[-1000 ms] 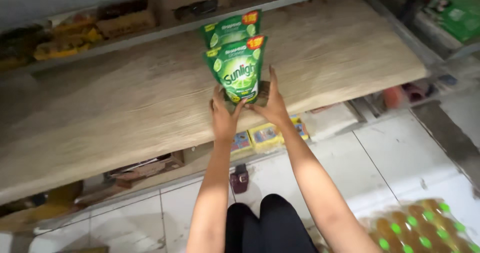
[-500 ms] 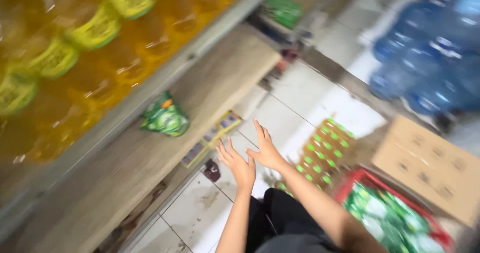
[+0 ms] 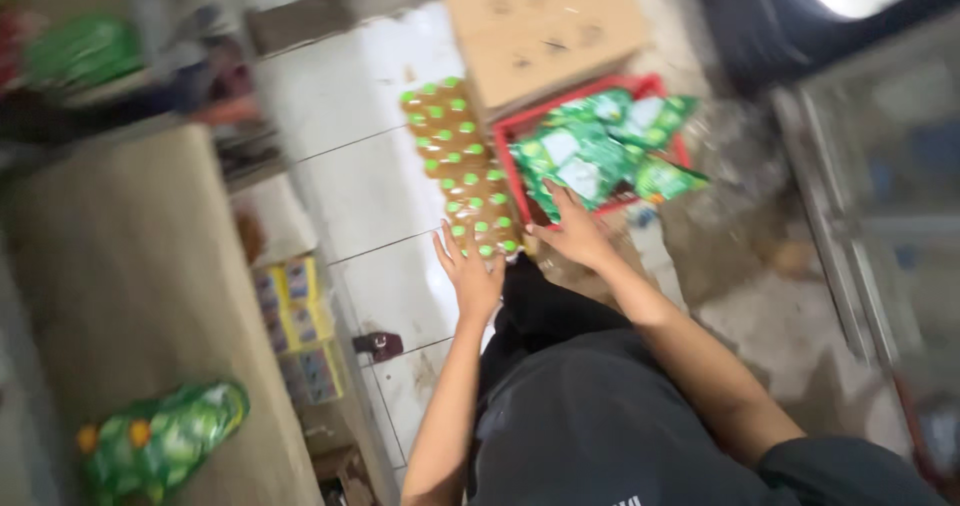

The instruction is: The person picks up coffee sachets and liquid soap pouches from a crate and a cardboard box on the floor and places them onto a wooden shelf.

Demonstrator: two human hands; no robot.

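Both hands reaching toward one red crate (image 3: pixel 520 181) of about five green pouches (image 3: pixel 590 151) on the floor: right grip (image 3: pixel 572 234) spread, fingertips touching a pouch; left grip (image 3: pixel 470 271) spread, empty, beside green-capped bottles (image 3: pixel 462 166).

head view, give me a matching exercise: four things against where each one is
Things:
1 green pouches
2 bottles
3 cardboard box
4 lone pouch

Places:
a on the wooden shelf
b in the red crate
c on the floor, beyond the crate
d on the tiles, by the left hand

Pairs: 1-b, 2-d, 3-c, 4-a
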